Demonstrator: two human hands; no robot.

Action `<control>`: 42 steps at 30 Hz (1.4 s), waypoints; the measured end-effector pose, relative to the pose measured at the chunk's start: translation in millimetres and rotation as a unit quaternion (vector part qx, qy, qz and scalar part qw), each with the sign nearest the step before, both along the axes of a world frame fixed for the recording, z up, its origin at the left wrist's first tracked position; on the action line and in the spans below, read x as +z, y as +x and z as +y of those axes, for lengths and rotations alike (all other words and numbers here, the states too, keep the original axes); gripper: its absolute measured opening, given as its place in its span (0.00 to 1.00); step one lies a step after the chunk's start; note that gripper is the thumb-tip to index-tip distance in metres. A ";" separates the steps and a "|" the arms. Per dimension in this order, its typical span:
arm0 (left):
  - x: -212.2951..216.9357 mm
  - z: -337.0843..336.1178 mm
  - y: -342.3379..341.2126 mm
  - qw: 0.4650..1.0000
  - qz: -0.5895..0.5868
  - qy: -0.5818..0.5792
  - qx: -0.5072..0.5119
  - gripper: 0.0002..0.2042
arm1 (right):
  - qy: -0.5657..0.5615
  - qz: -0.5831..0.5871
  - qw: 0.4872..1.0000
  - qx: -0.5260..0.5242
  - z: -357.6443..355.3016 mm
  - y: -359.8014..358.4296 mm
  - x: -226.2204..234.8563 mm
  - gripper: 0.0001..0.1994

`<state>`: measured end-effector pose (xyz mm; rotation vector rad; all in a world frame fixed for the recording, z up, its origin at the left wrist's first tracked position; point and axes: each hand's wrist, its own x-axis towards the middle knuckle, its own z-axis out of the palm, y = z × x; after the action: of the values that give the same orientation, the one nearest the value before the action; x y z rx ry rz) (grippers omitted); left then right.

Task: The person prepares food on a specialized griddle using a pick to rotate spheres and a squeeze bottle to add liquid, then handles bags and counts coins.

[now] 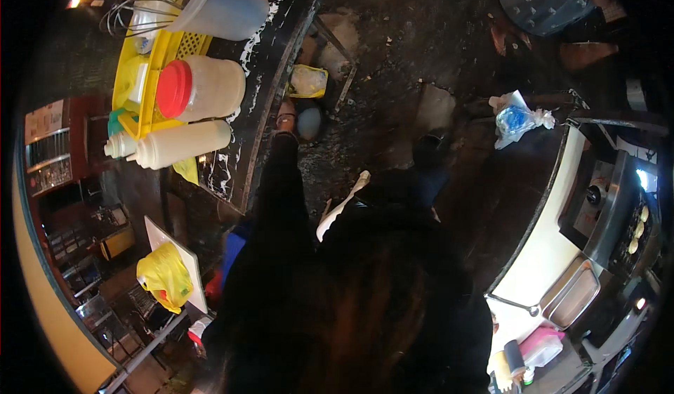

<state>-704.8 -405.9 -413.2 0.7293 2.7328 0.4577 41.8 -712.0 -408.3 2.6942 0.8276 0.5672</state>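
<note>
Left hand: reached down past the black marble counter edge toward a yellow bag on the floor - fingers too dark to tell.
Right hand: couldn't spot it.
Risk: sleeve could've nudged the squeeze bottle lying near the edge.
Packages: red-lidded jar on its side in the yellow tray.

Red-capped plastic jar lies in the yellow tray on the dark counter's left side. Two pale squeeze bottles lie against the tray's near edge.
</note>
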 end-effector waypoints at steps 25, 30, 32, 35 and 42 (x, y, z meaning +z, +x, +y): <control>174.2 126.9 241.1 0.726 -0.410 0.034 -0.550 0.13 | 0.230 0.007 0.938 -0.258 41.2 -71.4 76.4 0.16; 318.8 171.2 399.3 0.627 -0.246 0.163 -0.721 0.13 | 0.389 0.021 0.868 -0.308 32.9 -72.2 70.5 0.18; 345.9 183.2 458.9 0.583 -0.230 0.229 -0.745 0.12 | 0.403 -0.003 0.851 -0.336 38.9 -73.9 73.2 0.19; 379.7 197.2 554.4 0.493 -0.191 0.332 -0.781 0.10 | 0.409 -0.032 0.839 -0.357 35.4 -73.7 68.7 0.19; 429.7 256.3 737.1 0.297 0.096 0.348 -0.884 0.09 | 0.338 0.022 0.854 -0.394 48.0 -68.4 88.7 0.20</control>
<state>32.3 -149.6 16.5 3.0524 0.0487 0.7200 -26.6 -664.0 -319.7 3.2764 -0.6368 0.6532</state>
